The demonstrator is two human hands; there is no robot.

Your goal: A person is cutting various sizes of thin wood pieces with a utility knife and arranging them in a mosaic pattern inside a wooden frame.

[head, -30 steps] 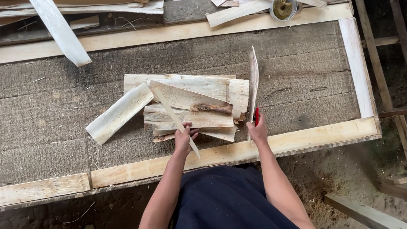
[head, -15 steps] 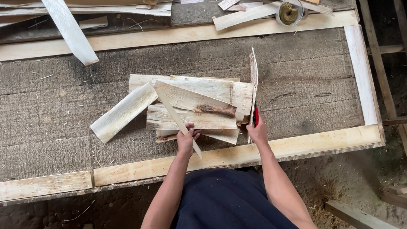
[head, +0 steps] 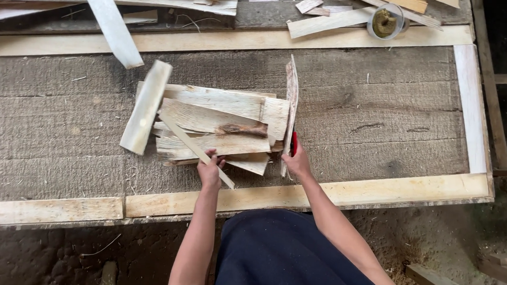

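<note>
A loose pile of pale wood offcuts (head: 208, 120) lies on a grey board platform (head: 371, 96). My left hand (head: 210, 170) is at the pile's near edge, closed on a thin wood strip (head: 179, 134) that slants across the pile. My right hand (head: 296, 161) grips the near end of a narrow slat (head: 291, 89) standing on edge against the pile's right side. Something red (head: 293, 143) shows at its fingers; I cannot tell what it is. A short pale plank (head: 147, 105) lies tilted at the pile's left.
Pale wood rails (head: 378, 189) frame the platform at the front, right and back. A long pale board (head: 109, 19), more scraps and a round tin (head: 385, 21) lie along the back. Dirt ground (head: 85, 255) is below the front rail, with timber at the right.
The short plank on the left has swung from a shallow diagonal to nearly upright. Both hands stay at the pile's near edge with the strip and slat.
</note>
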